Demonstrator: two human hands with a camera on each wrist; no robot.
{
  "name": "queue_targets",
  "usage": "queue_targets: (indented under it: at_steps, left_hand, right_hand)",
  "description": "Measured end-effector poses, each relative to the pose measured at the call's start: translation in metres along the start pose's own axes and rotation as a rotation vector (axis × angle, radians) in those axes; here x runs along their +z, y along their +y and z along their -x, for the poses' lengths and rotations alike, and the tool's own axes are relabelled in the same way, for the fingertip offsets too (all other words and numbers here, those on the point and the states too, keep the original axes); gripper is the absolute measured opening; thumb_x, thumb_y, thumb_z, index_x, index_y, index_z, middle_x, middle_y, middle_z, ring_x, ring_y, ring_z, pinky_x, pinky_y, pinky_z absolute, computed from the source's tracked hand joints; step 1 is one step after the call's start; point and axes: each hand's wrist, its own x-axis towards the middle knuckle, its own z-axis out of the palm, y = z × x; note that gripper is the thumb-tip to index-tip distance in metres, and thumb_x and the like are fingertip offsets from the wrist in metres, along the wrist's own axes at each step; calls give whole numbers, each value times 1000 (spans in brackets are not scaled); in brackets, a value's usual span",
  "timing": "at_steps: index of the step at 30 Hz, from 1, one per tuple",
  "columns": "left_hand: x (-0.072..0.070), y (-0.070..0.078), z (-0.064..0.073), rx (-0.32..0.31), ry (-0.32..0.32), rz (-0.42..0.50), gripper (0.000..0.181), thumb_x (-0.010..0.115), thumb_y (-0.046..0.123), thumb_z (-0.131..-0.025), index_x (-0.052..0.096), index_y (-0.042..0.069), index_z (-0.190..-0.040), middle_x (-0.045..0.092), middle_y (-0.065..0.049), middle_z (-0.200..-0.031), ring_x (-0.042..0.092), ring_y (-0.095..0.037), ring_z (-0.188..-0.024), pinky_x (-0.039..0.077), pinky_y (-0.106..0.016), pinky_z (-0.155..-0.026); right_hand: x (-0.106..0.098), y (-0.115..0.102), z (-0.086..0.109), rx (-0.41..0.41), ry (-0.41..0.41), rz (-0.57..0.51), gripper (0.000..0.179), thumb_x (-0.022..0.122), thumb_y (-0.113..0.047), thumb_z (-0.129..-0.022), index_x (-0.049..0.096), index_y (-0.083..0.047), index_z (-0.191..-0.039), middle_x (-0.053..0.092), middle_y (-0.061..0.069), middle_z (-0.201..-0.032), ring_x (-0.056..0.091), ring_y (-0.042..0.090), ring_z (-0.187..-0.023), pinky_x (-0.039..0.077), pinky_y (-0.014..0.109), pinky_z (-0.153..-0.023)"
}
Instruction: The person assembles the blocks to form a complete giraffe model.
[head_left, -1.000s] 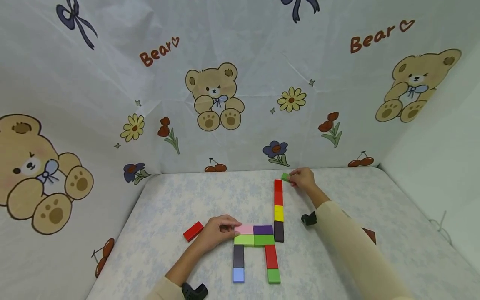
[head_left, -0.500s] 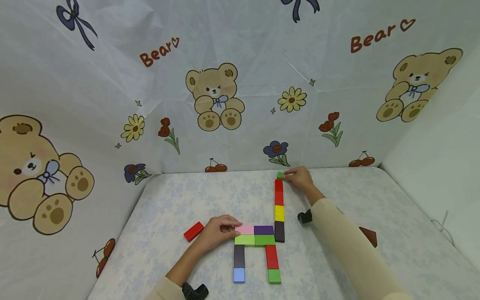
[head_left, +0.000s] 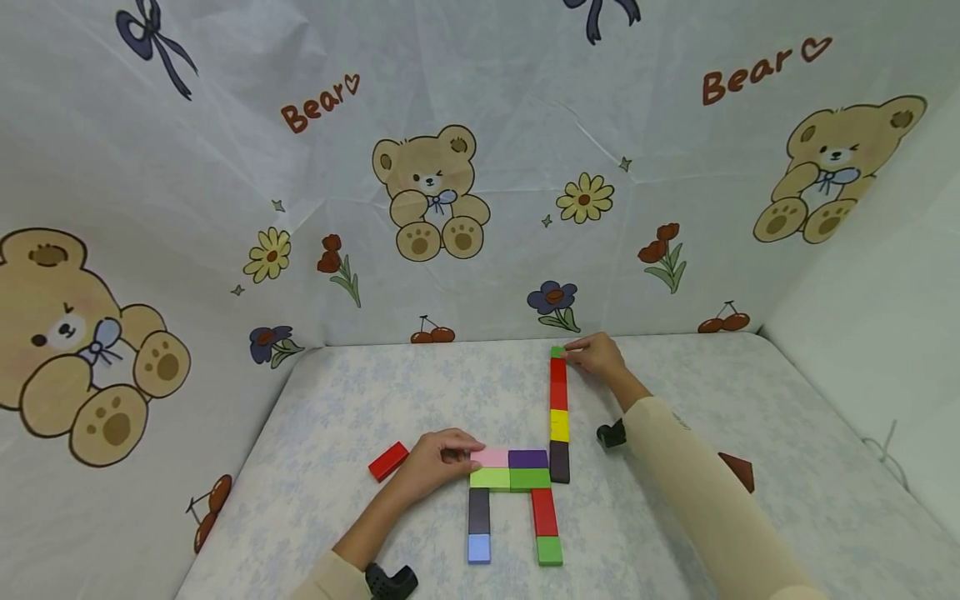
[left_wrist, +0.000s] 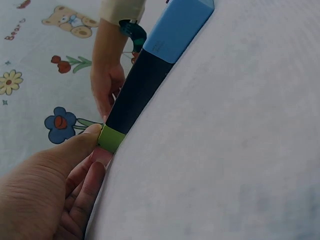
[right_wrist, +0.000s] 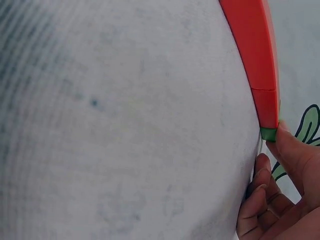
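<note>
A small green block (head_left: 557, 352) stands at the far end of a straight column, against the upper red block (head_left: 558, 371). My right hand (head_left: 600, 357) pinches this green block from the right; its thumb is at the block in the right wrist view. Near the middle, my left hand (head_left: 433, 462) holds the left end of the pink block (head_left: 491, 458) between thumb and finger, beside the purple block (head_left: 528, 458). A light green block (head_left: 490, 477) and a green one (head_left: 529, 478) lie along their near side. The left thumb tip overlaps the light green block (left_wrist: 111, 139) in the left wrist view.
Yellow (head_left: 558, 425) and dark (head_left: 559, 462) blocks continue the column towards me. Two legs point nearer: dark (head_left: 478, 511) with blue (head_left: 479, 549), red (head_left: 544, 512) with green (head_left: 550, 551). A loose red block (head_left: 388, 461) lies left, a brown piece (head_left: 737, 472) right.
My right hand has moved left with the green block, bringing it from beside the column to its far end against the red block. The left hand stays in place.
</note>
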Motion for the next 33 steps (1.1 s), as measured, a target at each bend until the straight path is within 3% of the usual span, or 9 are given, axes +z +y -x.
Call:
queue_targets:
  at_steps: [3,6,15,18,25,33]
  left_hand:
    - [0,1,0,-4,0,2,27,82,27,-88,79,21,-114,71,9,-107,62,-11,-85,53,-26,-72]
    - [0,1,0,-4,-2,4,28,82,27,-88,79,21,-114,71,9,-107,62,-11,-85,53,-26,-72]
    - [-1,-1,-1,5,7,-2,27,82,27,-88,79,23,-114,71,11,-106,63,-12,-85,54,-27,-73]
    - [-1,-1,-1,3,-1,-1,27,82,27,-88,79,23,-114,71,11,-107,62,-12,-85,54,-27,-73]
    - [0,-2,-1,-4,-1,-7,27,82,29,-88,79,24,-114,71,11,-106,63,-12,-85,54,-27,-74]
    - [1,-2,-1,-5,0,-11,27,82,29,-88,79,25,-115,70,12,-106,62,-12,-86,54,-27,-73]
  right_hand:
    - [0,0,-1,8,-13,-3,32,75,-25,-93,76,-7,-121,68,7,-85,52,20,-71,43,26,-60]
    - [-1,0,-2,14,-30,-13,33,74,-25,-94,75,-7,-122,67,5,-81,52,19,-71,44,25,-61]
    - [-13,2,2,-11,-124,-92,53,58,-34,-104,55,4,-140,70,22,-112,63,28,-90,54,33,-78]
    - [-18,3,8,-8,-154,-122,53,57,-34,-105,53,4,-141,70,23,-115,64,31,-93,56,37,-84]
    - [-38,7,32,-72,-173,-126,47,58,-32,-105,59,4,-136,70,22,-114,67,35,-97,57,43,-85]
    - [-64,14,74,-170,-192,-66,48,58,-34,-105,61,5,-133,68,25,-117,65,39,-102,57,46,-85]
